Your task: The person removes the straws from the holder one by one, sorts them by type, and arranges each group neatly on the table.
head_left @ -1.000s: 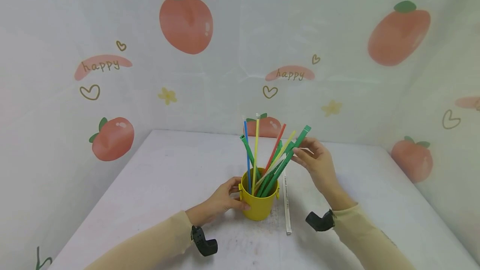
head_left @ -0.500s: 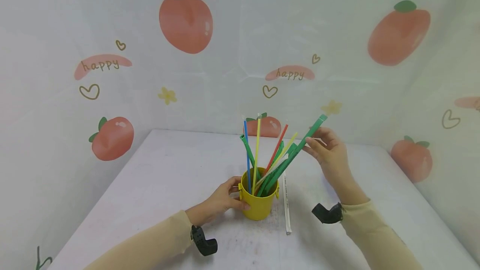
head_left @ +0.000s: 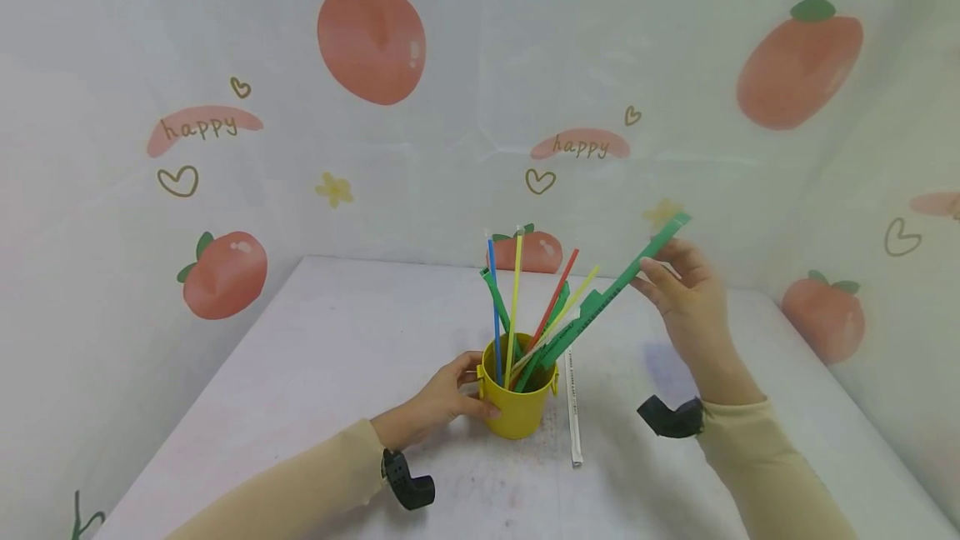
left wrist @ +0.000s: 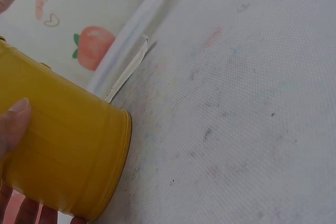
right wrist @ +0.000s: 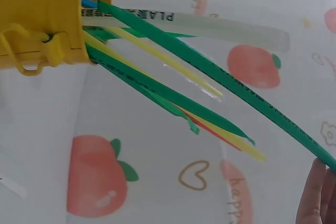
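The left hand (head_left: 444,407) holds a yellow bucket (head_left: 516,417) by its side, with the thumb on the near side and the fingers curled round it. The bucket stands upright on the white table (head_left: 360,357), near the middle. The right hand (head_left: 690,302) is up high, on the right and well apart from the bucket. It pinches a long green straw (head_left: 618,286) near the top end — the straw slants down to the left, and its low end is at the mouth of the bucket. I cannot tell how far in that end goes.

More straws lean in the bucket: a blue straw (head_left: 492,273), a tall yellow straw (head_left: 517,273), a red straw (head_left: 558,286) and some more green ones. The right wrist view shows a pale wide straw (right wrist: 231,31) there too, with black letters on it. A white straw (head_left: 574,419) lies on the table just to the right of the bucket. Behind is a white cloth (head_left: 480,65) — it has red fruit, hearts and the word "happy" on it
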`<state>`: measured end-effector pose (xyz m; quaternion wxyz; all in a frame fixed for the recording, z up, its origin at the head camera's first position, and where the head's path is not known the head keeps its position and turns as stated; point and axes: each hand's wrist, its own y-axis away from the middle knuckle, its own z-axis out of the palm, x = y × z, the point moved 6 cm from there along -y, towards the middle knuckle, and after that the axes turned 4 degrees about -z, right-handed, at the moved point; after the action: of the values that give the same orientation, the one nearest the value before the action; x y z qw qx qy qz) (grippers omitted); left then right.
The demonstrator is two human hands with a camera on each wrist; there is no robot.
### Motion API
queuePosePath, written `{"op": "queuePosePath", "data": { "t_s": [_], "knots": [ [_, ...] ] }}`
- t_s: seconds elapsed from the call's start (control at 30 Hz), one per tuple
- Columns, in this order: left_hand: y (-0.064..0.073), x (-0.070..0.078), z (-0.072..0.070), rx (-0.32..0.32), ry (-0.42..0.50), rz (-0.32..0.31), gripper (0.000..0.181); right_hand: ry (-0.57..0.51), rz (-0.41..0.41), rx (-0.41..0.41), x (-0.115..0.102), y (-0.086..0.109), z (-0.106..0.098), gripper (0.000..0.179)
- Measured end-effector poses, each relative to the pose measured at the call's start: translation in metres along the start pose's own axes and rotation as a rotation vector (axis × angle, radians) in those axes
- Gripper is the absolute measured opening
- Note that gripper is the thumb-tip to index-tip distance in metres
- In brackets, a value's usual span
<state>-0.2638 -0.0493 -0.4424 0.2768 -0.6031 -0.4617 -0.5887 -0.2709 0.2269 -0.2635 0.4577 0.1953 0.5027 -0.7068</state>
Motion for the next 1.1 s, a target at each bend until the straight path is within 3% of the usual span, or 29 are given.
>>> {"op": "queuePosePath", "data": {
  "t_s": [0.37,1.1],
  "knots": [
    [0.001,0.002,0.001,-0.002,0.003,-0.004,0.069,-0.023,-0.008,-0.018,-0.015,-0.005,-0.01,0.034],
    [0.0,-0.001,0.0,0.0,0.016,-0.007,0.069,-0.032,0.158,0.014,0.015,-0.005,-0.038,0.038]
  ]
}}
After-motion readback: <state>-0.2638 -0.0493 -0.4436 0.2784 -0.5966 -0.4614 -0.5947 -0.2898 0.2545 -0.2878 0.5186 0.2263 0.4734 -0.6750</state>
